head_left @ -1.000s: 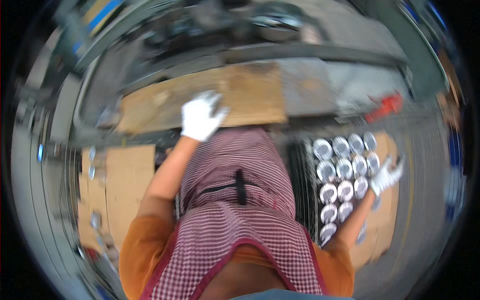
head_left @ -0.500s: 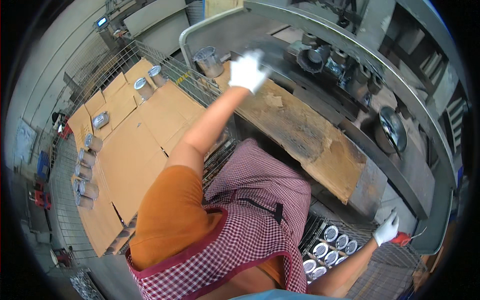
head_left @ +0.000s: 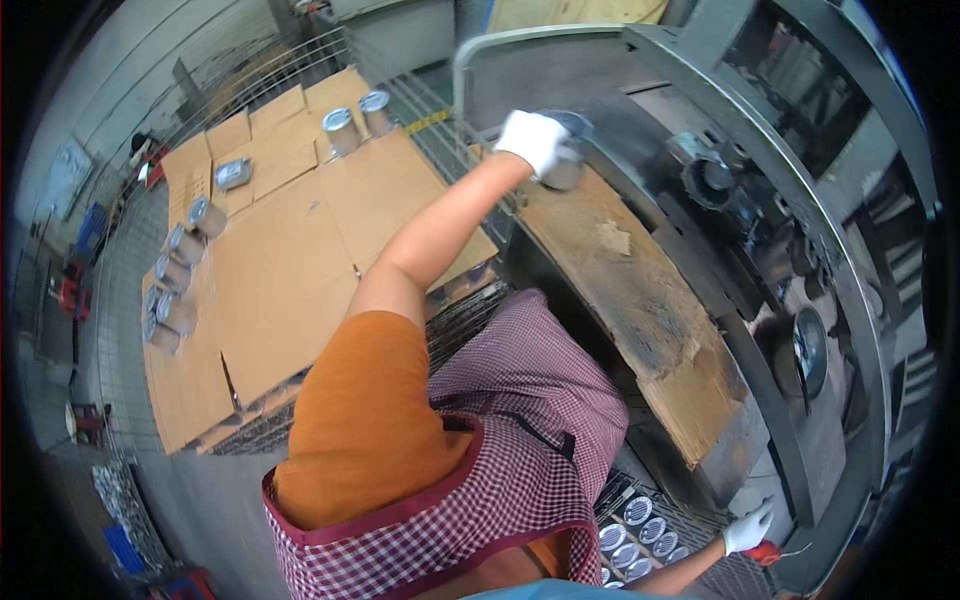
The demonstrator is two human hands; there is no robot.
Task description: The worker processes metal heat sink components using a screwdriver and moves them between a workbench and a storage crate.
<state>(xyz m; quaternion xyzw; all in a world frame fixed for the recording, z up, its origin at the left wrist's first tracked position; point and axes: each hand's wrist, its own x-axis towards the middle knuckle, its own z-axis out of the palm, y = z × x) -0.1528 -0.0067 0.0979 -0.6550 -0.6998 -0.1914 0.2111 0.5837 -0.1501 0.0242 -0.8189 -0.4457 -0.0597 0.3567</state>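
Note:
My left hand (head_left: 533, 141), in a white glove, is closed around a dull grey metal cylinder (head_left: 566, 172) at the far left end of a worn wooden board (head_left: 610, 240). The glove hides part of that cylinder. Down at the lower right, my right hand (head_left: 748, 528), also white-gloved, is beside the machine's front corner. It appears closed on a red-handled tool (head_left: 765, 553) with a thin metal rod. Its fingers are small in the picture and partly hidden.
Several metal cylinders stand on cardboard (head_left: 290, 260) in a wire cage at left; one lies on its side (head_left: 233, 173). A machine chuck (head_left: 708, 178) and a dark pan (head_left: 808, 350) are behind the metal rail (head_left: 850, 270). Bright-topped cylinders (head_left: 638, 510) fill a lower basket.
My left hand has reached the cylinder on the board's left end and closed around it. The view has turned, shifting the board rightward. My right hand stays beside the red-handled tool.

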